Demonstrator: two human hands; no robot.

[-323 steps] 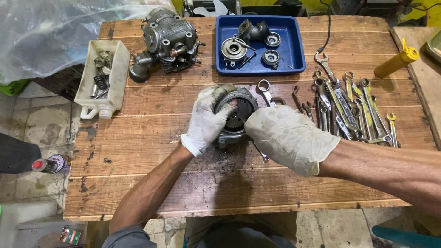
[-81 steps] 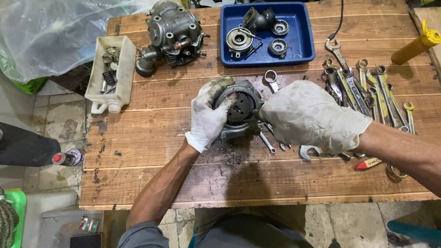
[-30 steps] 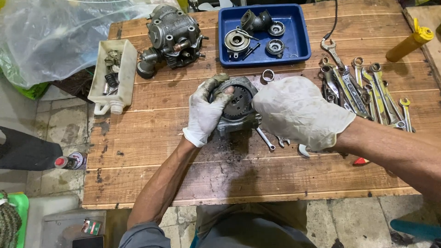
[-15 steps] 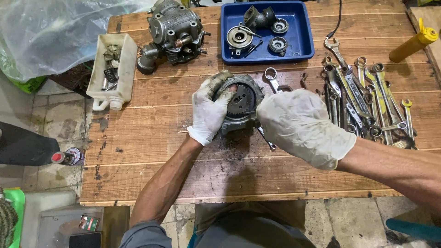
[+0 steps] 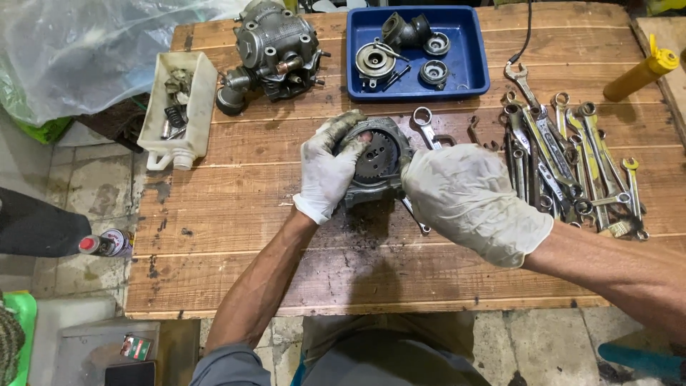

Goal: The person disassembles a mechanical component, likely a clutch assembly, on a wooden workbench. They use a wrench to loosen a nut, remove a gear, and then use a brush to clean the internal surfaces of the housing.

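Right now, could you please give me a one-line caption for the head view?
Two gloved hands, left hand and right hand, grip a geared metal housing on a wooden table beside wrenches.

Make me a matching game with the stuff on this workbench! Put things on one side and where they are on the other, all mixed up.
Things:
1. geared metal part
2. blue tray
3. spanners
4. yellow bottle

Places:
A. far right corner of the bench
B. spread out right of the hands
C. far edge, holding small round parts
D. between the two gloved hands

Pairs: 1-D, 2-C, 3-B, 4-A
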